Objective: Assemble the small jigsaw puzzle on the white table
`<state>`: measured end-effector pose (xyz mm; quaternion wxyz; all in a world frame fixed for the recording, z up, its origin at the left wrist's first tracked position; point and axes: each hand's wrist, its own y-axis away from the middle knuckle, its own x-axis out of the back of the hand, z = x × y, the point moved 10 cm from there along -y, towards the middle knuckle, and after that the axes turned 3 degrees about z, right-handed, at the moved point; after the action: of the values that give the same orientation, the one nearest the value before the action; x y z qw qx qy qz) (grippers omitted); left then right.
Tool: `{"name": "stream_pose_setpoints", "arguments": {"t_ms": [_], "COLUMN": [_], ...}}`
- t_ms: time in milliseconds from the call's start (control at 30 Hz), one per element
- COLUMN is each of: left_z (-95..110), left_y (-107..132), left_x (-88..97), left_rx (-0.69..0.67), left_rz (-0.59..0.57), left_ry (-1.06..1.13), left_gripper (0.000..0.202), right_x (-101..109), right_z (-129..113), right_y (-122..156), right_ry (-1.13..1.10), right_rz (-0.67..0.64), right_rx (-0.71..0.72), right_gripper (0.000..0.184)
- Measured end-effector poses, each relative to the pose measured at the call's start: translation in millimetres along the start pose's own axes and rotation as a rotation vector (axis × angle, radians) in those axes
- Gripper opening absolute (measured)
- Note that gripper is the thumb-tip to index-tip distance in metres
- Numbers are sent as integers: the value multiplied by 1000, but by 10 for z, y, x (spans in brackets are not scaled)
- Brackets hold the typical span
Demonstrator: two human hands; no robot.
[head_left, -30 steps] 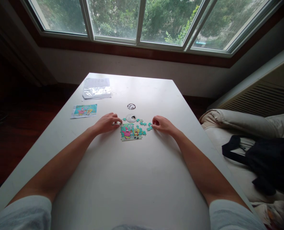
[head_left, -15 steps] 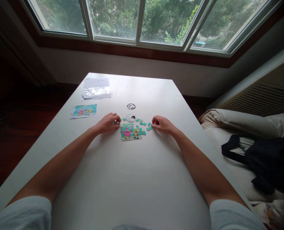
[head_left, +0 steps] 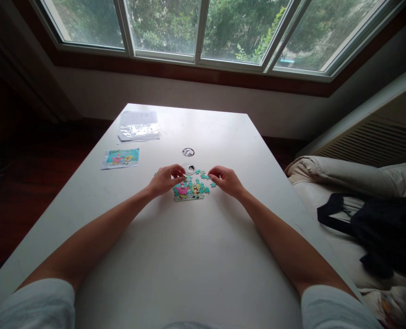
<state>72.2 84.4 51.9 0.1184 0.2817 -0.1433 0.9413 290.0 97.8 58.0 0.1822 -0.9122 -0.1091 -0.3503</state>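
Observation:
A partly joined jigsaw puzzle (head_left: 188, 193) with a pink and a yellow cartoon figure lies on the white table. My left hand (head_left: 166, 179) reaches over its upper left part, thumb and fingers pinched at a puzzle piece that they mostly hide. At the right, my right hand (head_left: 226, 179) has its fingertips drawn together beside loose turquoise pieces (head_left: 205, 177); what is in this pinch, if anything, is too small to make out. A silvery round disc (head_left: 189, 169) lies just behind the puzzle, partly behind the left fingers.
Farther back is another round disc (head_left: 188, 152). To the left lie a picture sheet (head_left: 122, 158) with the same figures and papers with a clear plastic sleeve (head_left: 139, 127). Right of the table (head_left: 189, 256), a black bag (head_left: 384, 228) rests on a pale padded seat.
My left hand has moved right, from the puzzle's left side to over its upper left part. My right hand has shifted left, closer to the loose pieces.

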Motion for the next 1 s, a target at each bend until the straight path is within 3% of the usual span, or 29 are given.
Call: {"name": "stream_pose_setpoints", "arguments": {"t_ms": [133, 267, 767, 867, 1000], "left_z": [72, 166, 266, 334, 521], "left_y": [63, 118, 168, 188, 321], "left_x": [-180, -222, -275, -300, -503], "left_rx": [19, 11, -46, -142, -437], "left_rz": [-1, 10, 24, 12, -136], "left_ry": [114, 112, -15, -155, -331], "left_gripper": [19, 18, 12, 11, 20], "right_x": [-195, -322, -490, -486, -383], "right_z": [-215, -299, -241, -129, 18], "right_y": [79, 123, 160, 179, 220], "right_ry": [-138, -216, -245, -199, -116], "right_rz": [-38, -66, -177, -296, -391], "right_rx": [-9, -39, -98, -150, -240], "right_gripper": [27, 31, 31, 30, 29]}}
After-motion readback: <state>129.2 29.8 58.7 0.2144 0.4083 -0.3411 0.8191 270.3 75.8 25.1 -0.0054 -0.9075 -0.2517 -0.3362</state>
